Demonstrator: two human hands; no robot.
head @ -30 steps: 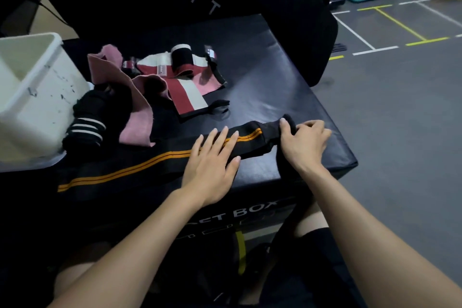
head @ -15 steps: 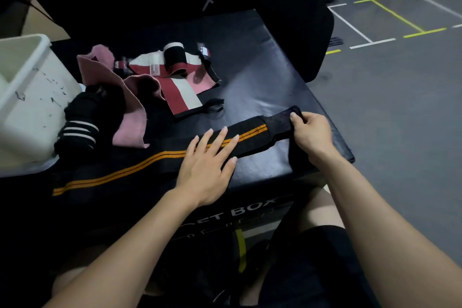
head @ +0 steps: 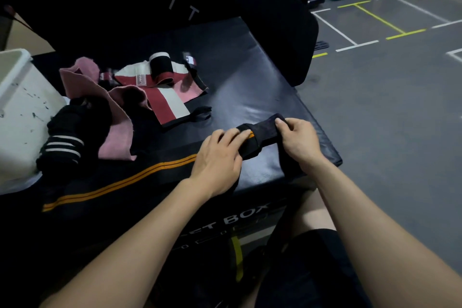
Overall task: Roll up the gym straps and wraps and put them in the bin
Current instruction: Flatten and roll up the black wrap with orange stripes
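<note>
A long black wrap with two orange stripes [head: 140,177] is laid across the top of a black padded box [head: 255,97]. Its long axis runs from the near left corner of the box up toward the fingers at the right, on a slight diagonal. The right end of the wrap is folded over into a short flat fold [head: 260,136], which sits between the two hands.

The right hand [head: 300,142] is held at the far side of the fold, with the fingers curled over it and the thumb pinched against its upper edge. The left hand [head: 217,157] is laid palm down on the wrap just left of the fold, fingers straight and close together, their tips pressed on the fold's near end.

The right edge of the box lies just beyond the right knuckles, and the front edge is close below both wrists. Bare box top is seen beyond the fingertips. Left of the fingers, well apart, a pink, red and white wrap [head: 160,92] and a black wrap with white stripes [head: 62,142] are heaped beside a white bin [head: 22,112], which stands at the left end.
</note>
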